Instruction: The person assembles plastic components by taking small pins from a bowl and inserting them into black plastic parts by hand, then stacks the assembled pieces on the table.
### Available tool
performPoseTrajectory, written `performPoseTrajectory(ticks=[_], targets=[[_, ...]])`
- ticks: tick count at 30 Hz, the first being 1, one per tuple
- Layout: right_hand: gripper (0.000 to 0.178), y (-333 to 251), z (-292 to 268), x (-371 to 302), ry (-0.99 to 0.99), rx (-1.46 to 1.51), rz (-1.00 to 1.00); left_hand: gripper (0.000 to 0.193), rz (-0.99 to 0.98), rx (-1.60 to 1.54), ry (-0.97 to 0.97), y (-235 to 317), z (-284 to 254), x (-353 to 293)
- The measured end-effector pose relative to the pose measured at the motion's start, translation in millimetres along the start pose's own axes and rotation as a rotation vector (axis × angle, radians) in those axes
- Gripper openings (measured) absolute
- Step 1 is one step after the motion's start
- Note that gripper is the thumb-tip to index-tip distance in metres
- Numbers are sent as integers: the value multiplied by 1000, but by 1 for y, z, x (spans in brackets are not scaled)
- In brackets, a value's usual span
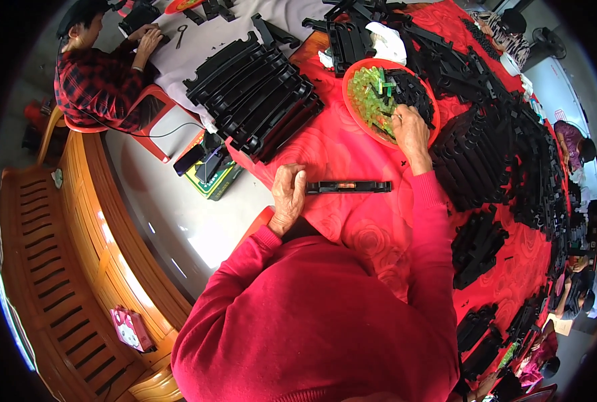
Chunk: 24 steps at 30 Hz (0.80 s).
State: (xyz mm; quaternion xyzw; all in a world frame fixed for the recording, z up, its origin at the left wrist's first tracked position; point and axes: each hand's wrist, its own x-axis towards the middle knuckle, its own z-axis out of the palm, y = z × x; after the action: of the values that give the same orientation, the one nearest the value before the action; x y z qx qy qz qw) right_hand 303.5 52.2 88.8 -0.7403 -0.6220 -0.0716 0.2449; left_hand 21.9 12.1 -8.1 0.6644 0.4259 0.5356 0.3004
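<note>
My left hand (288,199) is closed around the left end of a long, narrow black plastic part (372,187), which lies crosswise on the red tablecloth in front of me. A small copper-coloured piece shows in the middle of it. My right hand (412,137) reaches into a round red basin (347,100), fingers pinched together at the pieces inside; what they hold is hidden. Translucent yellow-green pieces (369,97) fill the basin's left side, and small black pieces (409,90) fill its right.
Long black plastic parts stand in a stacked row (255,100) at the far left. More black parts (476,157) are heaped along the right side. A co-worker in a checked shirt (100,87) sits at the far left. Beside the table are a green box (211,184) and a wooden bench (50,268).
</note>
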Motion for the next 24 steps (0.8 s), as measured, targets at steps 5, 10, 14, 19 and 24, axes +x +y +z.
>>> performPoseTrajectory(ticks=[5, 10, 14, 19, 24], targets=[[6, -29, -43, -39, -57, 468, -14, 13, 93, 40, 73, 32, -8, 8], [5, -63, -48, -110, -385, 914, 45, 21, -221, -452, -473, 72, -5, 11], [6, -73, -31, -143, -329, 957, 120, 11, -376, -530, -545, 61, -2, -6], [9, -72, -9, -172, -262, 1154, 491, 6, -538, -628, -564, 60, -2, -15], [10, -71, -10, -179, -245, 1195, 454, 10, -547, -500, -614, 62, -5, -18]])
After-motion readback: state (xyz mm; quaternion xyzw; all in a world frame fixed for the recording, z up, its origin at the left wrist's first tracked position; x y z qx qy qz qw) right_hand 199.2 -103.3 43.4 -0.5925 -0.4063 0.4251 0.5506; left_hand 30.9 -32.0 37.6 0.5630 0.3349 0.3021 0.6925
